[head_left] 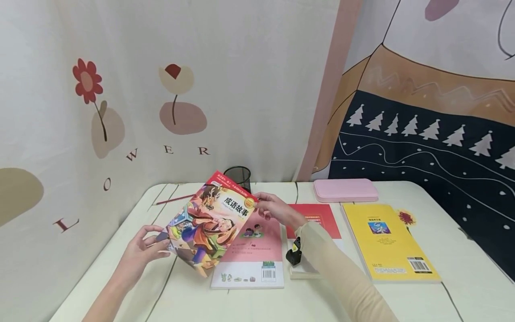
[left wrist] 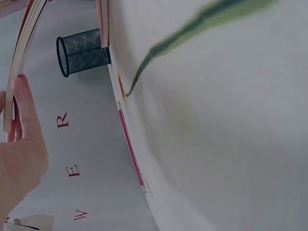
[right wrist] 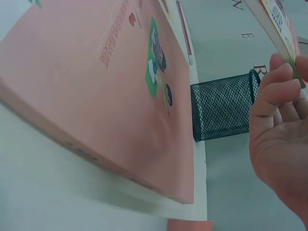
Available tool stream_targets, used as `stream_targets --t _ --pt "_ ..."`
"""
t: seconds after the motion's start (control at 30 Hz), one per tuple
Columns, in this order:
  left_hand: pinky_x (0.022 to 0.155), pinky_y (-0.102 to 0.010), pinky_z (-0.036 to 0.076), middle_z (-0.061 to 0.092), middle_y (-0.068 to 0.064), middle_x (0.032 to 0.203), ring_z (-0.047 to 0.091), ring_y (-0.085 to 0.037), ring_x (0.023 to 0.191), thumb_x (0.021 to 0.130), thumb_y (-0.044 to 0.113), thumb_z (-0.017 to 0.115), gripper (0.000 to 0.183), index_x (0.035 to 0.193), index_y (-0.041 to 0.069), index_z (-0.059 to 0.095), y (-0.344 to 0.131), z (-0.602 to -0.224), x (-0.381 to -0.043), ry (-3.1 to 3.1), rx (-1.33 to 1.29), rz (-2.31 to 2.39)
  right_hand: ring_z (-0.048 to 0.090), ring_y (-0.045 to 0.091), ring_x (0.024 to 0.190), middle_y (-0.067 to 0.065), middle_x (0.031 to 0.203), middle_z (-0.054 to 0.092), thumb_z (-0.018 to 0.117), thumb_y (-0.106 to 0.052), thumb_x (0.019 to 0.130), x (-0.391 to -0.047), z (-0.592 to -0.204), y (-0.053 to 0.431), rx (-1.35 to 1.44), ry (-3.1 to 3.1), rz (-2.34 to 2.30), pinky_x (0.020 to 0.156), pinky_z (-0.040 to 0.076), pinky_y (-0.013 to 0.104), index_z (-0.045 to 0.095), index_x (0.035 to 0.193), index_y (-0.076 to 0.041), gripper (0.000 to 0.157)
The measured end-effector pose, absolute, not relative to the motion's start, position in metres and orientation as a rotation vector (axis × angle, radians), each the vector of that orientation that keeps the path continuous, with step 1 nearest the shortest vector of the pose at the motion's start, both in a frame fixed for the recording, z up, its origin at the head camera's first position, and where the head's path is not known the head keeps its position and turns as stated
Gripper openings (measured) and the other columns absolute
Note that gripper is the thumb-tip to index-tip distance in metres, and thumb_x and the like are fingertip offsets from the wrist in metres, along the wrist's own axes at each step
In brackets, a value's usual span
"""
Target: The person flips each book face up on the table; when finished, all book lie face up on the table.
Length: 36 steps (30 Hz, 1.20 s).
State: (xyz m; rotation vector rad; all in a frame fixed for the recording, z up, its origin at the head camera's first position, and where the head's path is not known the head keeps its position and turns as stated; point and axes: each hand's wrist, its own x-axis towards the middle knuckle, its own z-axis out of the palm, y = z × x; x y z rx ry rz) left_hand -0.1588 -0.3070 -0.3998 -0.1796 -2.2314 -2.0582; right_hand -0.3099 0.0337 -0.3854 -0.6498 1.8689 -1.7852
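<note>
A colourful storybook with a red top band is held tilted above the table, its illustrated front cover facing up. My left hand grips its lower left corner; in the left wrist view the thumb and fingers lie on either side of the book. At the upper right corner my right hand pinches it, as the right wrist view of the fingers also shows. Partly covered by the storybook is a pink book with a white lower band, lying on the table.
A red and white book lies partly under my right forearm. Farther right is a yellow book. A pink case sits at the back edge, a black mesh pen holder stands behind the storybook, and a red pencil lies at left.
</note>
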Motion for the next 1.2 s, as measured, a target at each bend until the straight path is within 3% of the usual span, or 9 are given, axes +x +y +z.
stream_targets --t 0.23,0.43,0.73,0.9,1.03,1.2 --pt "0.070 -0.032 0.050 0.063 -0.010 0.089 0.060 -0.035 0.080 0.086 0.011 0.057 0.029 0.106 0.004 0.037 -0.299 -0.384 -0.149 -2.489 -0.042 -1.926 0.043 0.015 0.061 0.008 0.093 0.054 0.046 -0.017 0.091 -0.308 -0.385 0.025 -0.607 1.958 -1.825 0.050 0.035 0.022 0.050 0.118 -0.008 0.028" --pt "0.069 -0.035 0.050 0.062 -0.017 0.089 0.060 -0.028 0.078 0.086 0.008 0.057 0.040 0.116 -0.001 0.033 -0.302 -0.382 -0.146 -2.564 -0.084 -1.930 0.044 0.019 0.062 0.007 0.089 0.055 0.047 -0.016 0.091 -0.306 -0.386 0.010 -0.564 2.148 -1.823 0.048 0.036 0.025 0.054 0.114 -0.008 0.026" --pt "0.069 -0.041 0.050 0.060 -0.019 0.089 0.061 -0.027 0.077 0.087 0.003 0.053 0.033 0.114 -0.003 0.034 -0.311 -0.382 -0.141 -2.557 -0.291 -1.980 0.051 0.036 0.069 0.005 0.094 0.054 0.049 -0.020 0.091 -0.304 -0.382 -0.005 -0.558 2.277 -1.744 0.050 0.039 0.035 0.055 0.112 -0.016 0.022" --pt "0.070 -0.043 0.049 0.058 -0.019 0.089 0.061 -0.032 0.076 0.086 0.002 0.054 0.033 0.113 -0.001 0.036 -0.317 -0.384 -0.141 -2.547 -0.341 -1.987 0.052 0.043 0.074 0.007 0.091 0.056 0.048 -0.018 0.091 -0.303 -0.382 -0.015 -0.546 2.224 -1.822 0.055 0.042 0.041 0.053 0.115 -0.012 0.025" --pt "0.071 -0.044 0.048 0.057 -0.021 0.088 0.060 -0.034 0.076 0.085 0.001 0.054 0.038 0.117 -0.002 0.035 -0.321 -0.386 -0.139 -2.553 -0.381 -1.981 0.050 0.047 0.079 0.006 0.084 0.057 0.050 -0.016 0.090 -0.302 -0.386 -0.023 -0.530 2.171 -1.901 0.055 0.044 0.039 0.052 0.116 -0.009 0.026" --pt "0.071 -0.041 0.049 0.057 -0.022 0.088 0.060 -0.035 0.078 0.085 0.002 0.055 0.039 0.120 -0.003 0.037 -0.328 -0.387 -0.136 -2.588 -0.380 -1.968 0.052 0.042 0.076 0.007 0.082 0.059 0.054 -0.010 0.087 -0.302 -0.391 -0.031 -0.470 2.058 -1.993 0.060 0.044 0.043 0.049 0.114 -0.006 0.028"
